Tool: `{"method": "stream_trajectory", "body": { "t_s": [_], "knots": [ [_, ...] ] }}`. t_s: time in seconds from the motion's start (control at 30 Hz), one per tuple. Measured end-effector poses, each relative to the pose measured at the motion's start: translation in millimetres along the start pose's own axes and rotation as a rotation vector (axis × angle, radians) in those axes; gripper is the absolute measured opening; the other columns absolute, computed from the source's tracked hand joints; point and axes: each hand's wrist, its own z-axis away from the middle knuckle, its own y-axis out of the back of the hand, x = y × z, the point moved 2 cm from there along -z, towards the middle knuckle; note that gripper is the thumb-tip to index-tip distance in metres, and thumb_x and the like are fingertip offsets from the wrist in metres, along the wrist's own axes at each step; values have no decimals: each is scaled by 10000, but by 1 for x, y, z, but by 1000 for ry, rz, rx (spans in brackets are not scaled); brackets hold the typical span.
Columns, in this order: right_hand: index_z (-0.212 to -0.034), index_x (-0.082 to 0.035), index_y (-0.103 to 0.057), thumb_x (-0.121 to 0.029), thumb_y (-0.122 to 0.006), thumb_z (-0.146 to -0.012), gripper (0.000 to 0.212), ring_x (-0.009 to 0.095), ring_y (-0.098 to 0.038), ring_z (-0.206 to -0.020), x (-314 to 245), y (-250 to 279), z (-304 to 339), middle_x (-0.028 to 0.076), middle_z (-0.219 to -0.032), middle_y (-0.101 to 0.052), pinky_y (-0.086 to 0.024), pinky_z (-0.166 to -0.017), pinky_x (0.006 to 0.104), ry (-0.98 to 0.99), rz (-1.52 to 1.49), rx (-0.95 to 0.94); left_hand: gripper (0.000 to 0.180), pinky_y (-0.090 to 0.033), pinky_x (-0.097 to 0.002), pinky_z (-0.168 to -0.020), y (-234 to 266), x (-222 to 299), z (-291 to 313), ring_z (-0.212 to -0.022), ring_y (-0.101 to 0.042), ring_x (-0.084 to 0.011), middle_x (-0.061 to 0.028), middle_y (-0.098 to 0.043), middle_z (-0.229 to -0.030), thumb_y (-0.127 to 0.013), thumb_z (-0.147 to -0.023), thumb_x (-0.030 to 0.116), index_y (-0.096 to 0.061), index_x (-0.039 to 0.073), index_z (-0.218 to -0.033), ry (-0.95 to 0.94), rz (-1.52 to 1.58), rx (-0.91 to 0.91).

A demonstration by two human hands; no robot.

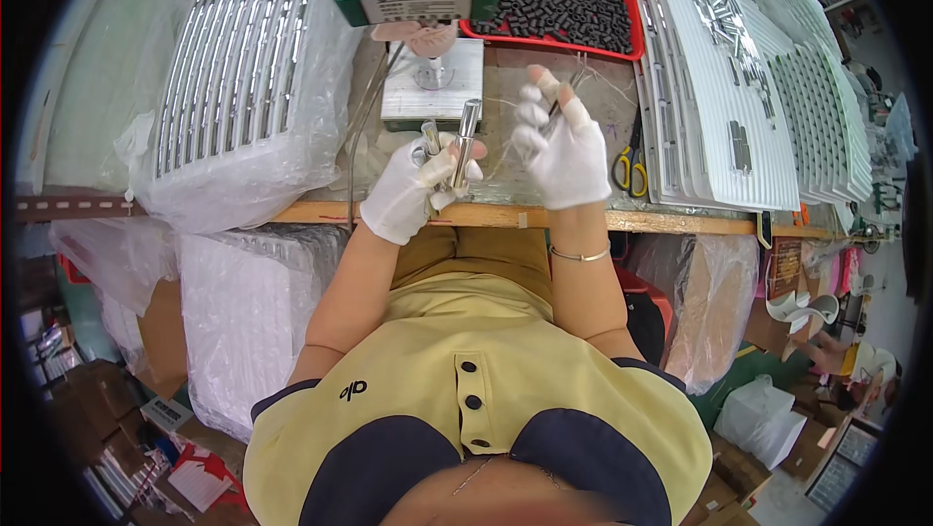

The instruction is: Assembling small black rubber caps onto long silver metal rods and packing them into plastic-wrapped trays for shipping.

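My left hand (403,186), in a white glove with bare fingertips, is closed around a few shiny silver tubes (467,128) in front of the small press. The longest one points up and away from me. My right hand (566,152), gloved the same way, is raised at the right with its fingers bent around tweezers (580,69), whose thin tips stick up past the fingertips. The green press (418,3) stands at the far middle, over a flat metal block (406,94). Its round metal post has pinkish wrapping above it.
A red tray (637,26) of small black plastic pieces lies beyond my right hand. Yellow-handled scissors (630,171) rest beside ridged white trays (700,137) with silver tubes. At left, a plastic-wrapped tray (233,69) holds rows of silver tubes. The wooden table edge (505,215) runs before me.
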Motion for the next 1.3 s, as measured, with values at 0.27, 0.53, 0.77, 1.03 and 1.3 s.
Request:
{"method": "stream_trajectory", "body": {
  "t_s": [0.27,0.53,0.77,1.03,1.3],
  "knots": [
    [-758,-105,-530,-466,-397,-939,426,91,-278,-387,20,10,-11,-33,-524,-353,-222,-366,240,-134,-18,128,260,-361,-218,-416,-16,-28,-13,-477,-475,-91,-44,-582,-688,-582,-887,281,-574,22,-909,258,-203,-95],
    [-717,-51,-506,-445,-409,-960,472,48,-336,-361,-4,-3,15,-35,-474,-371,-212,-337,220,511,482,320,179,-471,-429,-646,-60,-22,-23,-764,-575,-383,-176,-594,-801,-661,-781,177,-548,46,-825,-505,-1203,64],
    [-754,-67,-511,-450,-414,-952,442,82,-484,-562,-34,-1,22,22,-672,-510,-361,-492,222,620,711,216,145,-395,-216,-484,-39,-51,-11,-580,-513,-116,-62,-569,-726,-572,-859,181,-543,54,-923,257,-95,-56],
    [-627,-15,-490,-524,-428,-913,587,204,-560,-849,46,-13,61,295,-1120,-584,-426,-742,296,-152,989,-425,337,-491,-290,-723,-13,-79,102,-792,-612,-178,-105,-644,-873,-619,-839,261,-549,2,-1042,403,90,-220],
    [-660,8,-532,-478,-546,-858,525,245,-589,-945,118,-37,83,285,-1189,-545,-476,-791,318,-642,919,-606,324,-440,-283,-819,8,-75,152,-909,-569,-128,-45,-626,-891,-547,-924,279,-512,16,-1111,15,-263,-135]
  ]
}}
